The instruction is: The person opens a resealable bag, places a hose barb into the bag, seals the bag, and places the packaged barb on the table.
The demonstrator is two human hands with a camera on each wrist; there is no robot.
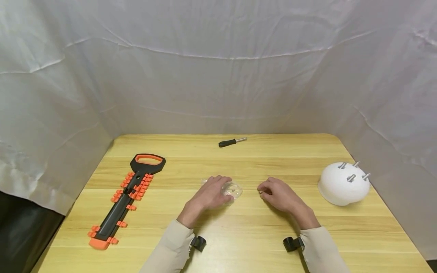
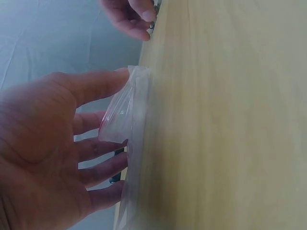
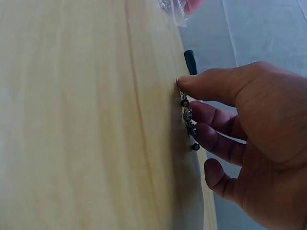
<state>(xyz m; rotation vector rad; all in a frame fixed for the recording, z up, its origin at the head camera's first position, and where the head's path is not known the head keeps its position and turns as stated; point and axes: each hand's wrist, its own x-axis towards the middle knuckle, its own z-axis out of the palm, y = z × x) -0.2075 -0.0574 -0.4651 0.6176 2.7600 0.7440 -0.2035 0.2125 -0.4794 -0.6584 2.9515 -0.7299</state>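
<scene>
My left hand (image 1: 214, 192) rests over a clear plastic bag (image 1: 236, 189), its thumb and fingers spread either side of the crinkled film (image 2: 120, 115). Small bits show inside the bag in the head view. To the right, my right hand (image 1: 278, 192) has its fingers curled down at the tabletop around several small metal screws (image 3: 187, 115), some with dark round ends. The thumb tip (image 3: 184, 82) presses low beside them. From above, the hand hides most of these pieces.
A black-and-orange tool with a loop handle and many orange clips (image 1: 126, 201) lies at left. At the back is a black-handled screwdriver (image 1: 232, 142). A white dome (image 1: 344, 184) with several metal pegs sits at right. Grey fabric (image 1: 218, 87) walls in the wooden table (image 1: 252, 250).
</scene>
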